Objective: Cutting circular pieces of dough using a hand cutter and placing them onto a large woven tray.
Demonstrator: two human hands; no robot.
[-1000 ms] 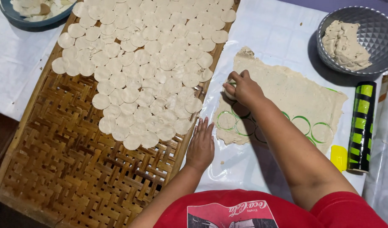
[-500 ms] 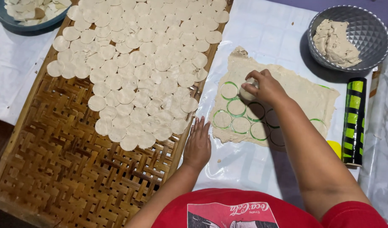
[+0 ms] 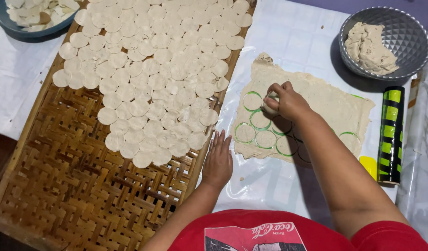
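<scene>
White-covered table (image 3: 288, 32) bears woven tray (image 3: 60, 186); dough sheet (image 3: 325, 102).

Single head-worn view, no second view to overlap. Looks steeply down, nearly top-down, onto the desk (image 3: 297, 28) from just above the torso. Close range: forearms enter from bottom edge. Woven tray (image 3: 60, 186) fills left half of frame, dough sheet (image 3: 325, 100) right of centre, grey bowl (image 3: 411, 32) upper right.

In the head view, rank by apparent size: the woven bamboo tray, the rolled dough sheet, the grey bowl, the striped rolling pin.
1. Woven bamboo tray, by far the largest.
2. Rolled dough sheet.
3. Grey bowl and striped rolling pin: look alike in size, so unranked.
</scene>
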